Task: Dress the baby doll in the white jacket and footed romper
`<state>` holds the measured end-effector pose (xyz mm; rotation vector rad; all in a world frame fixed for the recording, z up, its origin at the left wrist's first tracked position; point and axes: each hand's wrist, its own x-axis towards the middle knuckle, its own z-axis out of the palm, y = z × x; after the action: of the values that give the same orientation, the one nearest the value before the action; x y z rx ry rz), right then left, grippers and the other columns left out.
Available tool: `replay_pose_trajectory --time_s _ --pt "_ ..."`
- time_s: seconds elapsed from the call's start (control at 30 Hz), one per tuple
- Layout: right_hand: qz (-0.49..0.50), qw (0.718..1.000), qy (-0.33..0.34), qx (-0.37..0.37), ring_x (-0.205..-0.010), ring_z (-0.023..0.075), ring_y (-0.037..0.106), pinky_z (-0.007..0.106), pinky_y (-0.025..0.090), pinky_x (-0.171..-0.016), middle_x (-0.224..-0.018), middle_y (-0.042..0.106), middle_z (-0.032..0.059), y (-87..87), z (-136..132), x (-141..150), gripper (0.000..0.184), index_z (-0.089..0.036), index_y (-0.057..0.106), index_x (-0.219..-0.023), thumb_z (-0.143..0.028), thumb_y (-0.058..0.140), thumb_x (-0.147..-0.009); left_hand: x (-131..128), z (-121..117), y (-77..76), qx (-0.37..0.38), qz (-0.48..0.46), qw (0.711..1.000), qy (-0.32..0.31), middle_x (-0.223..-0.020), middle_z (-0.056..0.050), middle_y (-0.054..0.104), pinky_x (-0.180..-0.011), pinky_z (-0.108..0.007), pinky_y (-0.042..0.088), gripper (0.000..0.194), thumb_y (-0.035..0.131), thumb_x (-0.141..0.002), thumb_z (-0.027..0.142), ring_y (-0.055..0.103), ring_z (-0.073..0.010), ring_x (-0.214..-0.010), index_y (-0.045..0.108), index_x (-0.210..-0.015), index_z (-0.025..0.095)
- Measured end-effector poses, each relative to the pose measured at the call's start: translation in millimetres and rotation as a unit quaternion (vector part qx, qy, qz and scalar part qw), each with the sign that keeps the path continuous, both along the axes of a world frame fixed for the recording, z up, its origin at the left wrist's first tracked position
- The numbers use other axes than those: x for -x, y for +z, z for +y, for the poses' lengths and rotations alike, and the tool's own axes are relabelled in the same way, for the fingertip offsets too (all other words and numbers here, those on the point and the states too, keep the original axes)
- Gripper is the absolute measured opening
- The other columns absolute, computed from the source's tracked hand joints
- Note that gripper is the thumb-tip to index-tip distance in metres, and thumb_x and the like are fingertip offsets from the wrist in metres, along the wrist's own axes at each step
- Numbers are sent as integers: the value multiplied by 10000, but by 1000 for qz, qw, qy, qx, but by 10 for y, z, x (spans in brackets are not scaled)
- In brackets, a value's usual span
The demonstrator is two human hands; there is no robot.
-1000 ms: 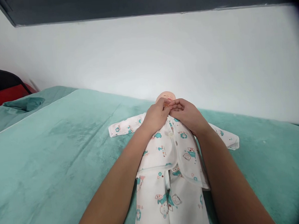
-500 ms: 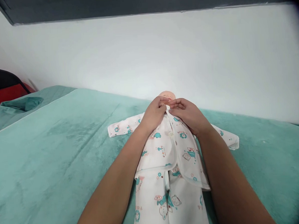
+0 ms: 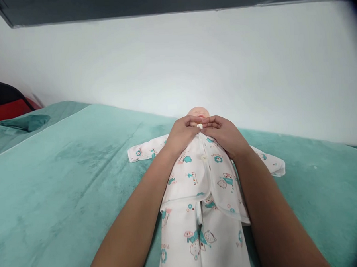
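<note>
A baby doll [image 3: 199, 111] lies on its back, dressed in a white printed baby jacket [image 3: 185, 181] and matching trousers [image 3: 223, 242]. Both jacket sleeves stretch out sideways. At the doll's neck, my left hand [image 3: 184, 134] pinches one side of the jacket's collar. My right hand [image 3: 222, 133] pinches the other side, its fingertips meeting those of the left. A small pale button [image 3: 199, 126] shows between the thumbs. Lower on the front edge sits another pale fastening [image 3: 204, 158]. Below it the jacket's front panels part over the trousers.
The doll rests on a green plush cover [image 3: 79, 174]. Behind it rises a white wall [image 3: 174, 62] with a dark panel [image 3: 171, 2] above. A black and red object [image 3: 6, 102] stands at the far left, near a folded green cloth [image 3: 25, 122].
My fingers have closed together at the collar, bringing its two edges to meet. The button now shows between my thumbs. The view has shifted slightly.
</note>
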<state>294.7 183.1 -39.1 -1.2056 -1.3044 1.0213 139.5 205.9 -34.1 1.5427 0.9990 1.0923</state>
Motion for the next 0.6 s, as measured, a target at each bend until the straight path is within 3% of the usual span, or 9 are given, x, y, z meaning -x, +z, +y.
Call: replay_pose_trajectory --time_s 0.4,0.6 --pt "11 999 -27 -31 -843 174 649 322 512 -767 -935 716 30 -19 54 18 250 -211 663 -899 -166 690 -655 -19 17 -22 1 -51 999 -16 -896 -40 690 -761 -262 467 158 595 -822 140 607 -123 -795 685 -949 165" --pt "-5 996 -75 -39 -851 176 643 324 503 -792 -904 711 31 -13 81 59 197 -200 650 -833 -148 657 -643 -33 4 -1 -11 14 1000 18 -876 -31 680 -728 -261 451 197 611 -781 138 597 -129 -771 693 -957 174"
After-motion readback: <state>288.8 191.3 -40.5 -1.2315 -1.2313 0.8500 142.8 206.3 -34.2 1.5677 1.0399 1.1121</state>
